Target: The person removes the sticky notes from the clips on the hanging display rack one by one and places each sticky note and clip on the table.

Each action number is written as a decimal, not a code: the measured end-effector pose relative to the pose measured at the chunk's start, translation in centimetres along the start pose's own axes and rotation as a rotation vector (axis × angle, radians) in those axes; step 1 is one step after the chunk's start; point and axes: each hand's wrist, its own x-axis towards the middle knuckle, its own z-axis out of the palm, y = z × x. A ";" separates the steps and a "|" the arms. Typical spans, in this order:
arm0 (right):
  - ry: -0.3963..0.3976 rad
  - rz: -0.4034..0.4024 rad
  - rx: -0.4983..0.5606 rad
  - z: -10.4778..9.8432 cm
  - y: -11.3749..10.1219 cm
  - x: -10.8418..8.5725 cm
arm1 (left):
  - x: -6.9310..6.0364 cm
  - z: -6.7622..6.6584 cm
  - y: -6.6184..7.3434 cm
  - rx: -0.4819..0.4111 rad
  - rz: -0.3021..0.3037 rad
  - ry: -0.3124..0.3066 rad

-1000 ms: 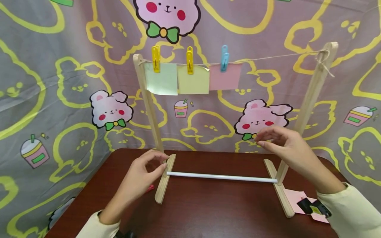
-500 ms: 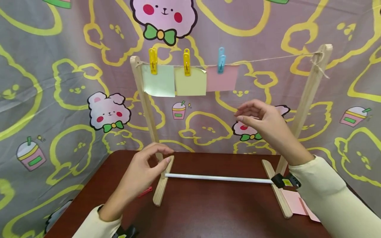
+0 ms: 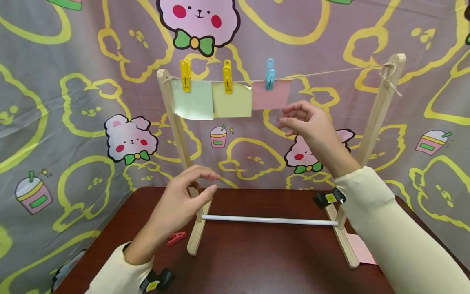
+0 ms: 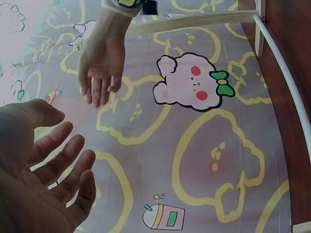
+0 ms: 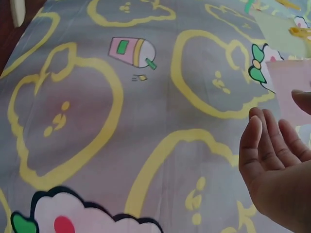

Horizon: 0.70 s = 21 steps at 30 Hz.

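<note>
Three paper squares hang from a string in the head view: pale green and yellow, each under a yellow clip, and pink under a blue clip. My right hand, fingers loosely bent and holding nothing, is just below and right of the pink square; whether it touches cannot be told. My left hand hovers by the left post's lower part, thumb and fingers apart and empty. In the left wrist view the left hand shows its bare palm.
A wooden frame has a right post and a white rod low between its feet. On the brown table lie a red clip at left and pink paper beside the right foot. A patterned cloth hangs behind.
My right hand has risen and moved left, to near the pink square. My left hand has moved up slightly, its thumb and fingers farther apart. More of the red clip shows.
</note>
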 end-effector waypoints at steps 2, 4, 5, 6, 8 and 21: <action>-0.007 -0.002 0.056 0.3 -0.1 0.5 | 0.1 0.1 0.2 -0.002 0.005 -0.006; -0.001 0.001 0.084 0.7 -0.2 0.9 | 0.2 0.2 0.4 -0.013 0.005 -0.011; 0.008 0.007 0.082 0.9 -0.3 1.1 | 0.2 0.3 0.5 -0.014 0.006 -0.014; 0.019 0.015 0.077 1.1 -0.4 1.2 | 0.3 0.4 0.6 -0.017 0.007 -0.017; 0.043 0.031 0.067 1.3 -0.5 1.4 | 0.3 0.4 0.7 -0.021 0.009 -0.020; 0.088 0.072 0.033 1.6 -0.6 2.0 | 0.3 0.6 0.8 -0.018 0.029 -0.037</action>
